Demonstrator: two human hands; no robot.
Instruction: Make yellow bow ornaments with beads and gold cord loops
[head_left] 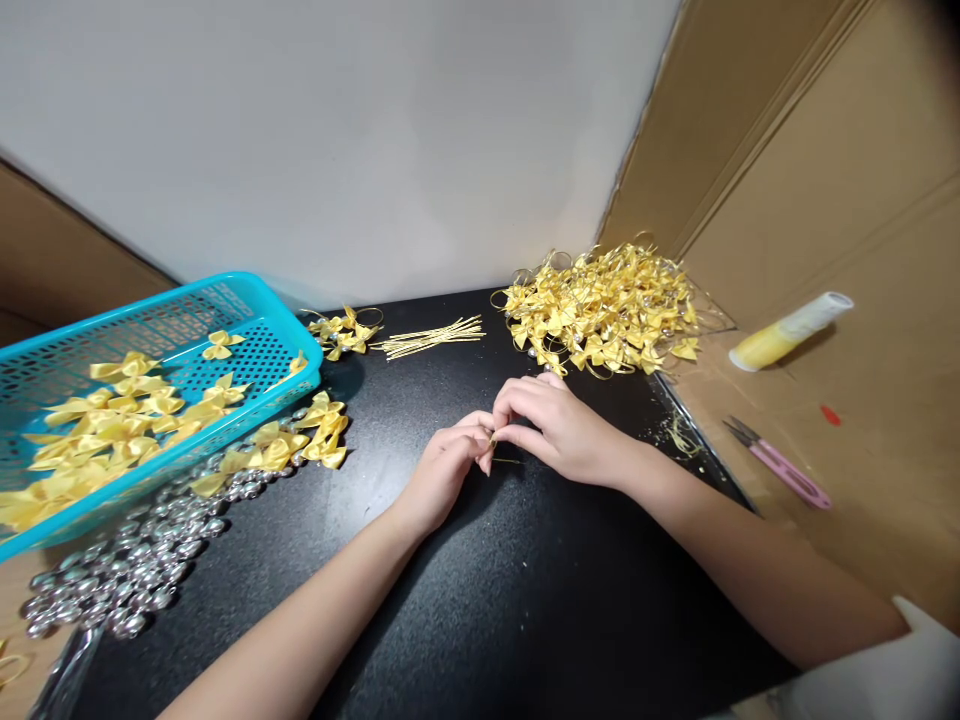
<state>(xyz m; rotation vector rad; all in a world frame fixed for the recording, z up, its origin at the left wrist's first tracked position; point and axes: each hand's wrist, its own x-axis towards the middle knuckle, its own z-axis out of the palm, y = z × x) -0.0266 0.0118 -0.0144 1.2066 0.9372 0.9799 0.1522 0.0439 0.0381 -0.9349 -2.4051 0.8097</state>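
Observation:
My left hand (pixel 448 467) and my right hand (pixel 551 425) meet over the middle of the black tabletop (pixel 465 600). Both are closed, fingertips pinched together on a thin gold cord (pixel 510 461), whose short end sticks out beneath my right fingers. Most of the cord is hidden by the fingers. Beyond my hands lies a small bundle of straight gold cords (pixel 435 338). Behind my right hand is a big heap of yellow bows with cord loops (pixel 600 310). A few yellow bows (pixel 326 430) lie left of my left hand.
At left stands a turquoise basket (pixel 300 385) holding yellow bows, with silver beads (pixel 135 565) spread along its front. A small bow cluster (pixel 345 330) sits beside it. On cardboard at right are pink-handled snips (pixel 791 474), a yellow-and-white roll (pixel 791 332) and cord scraps (pixel 681 436).

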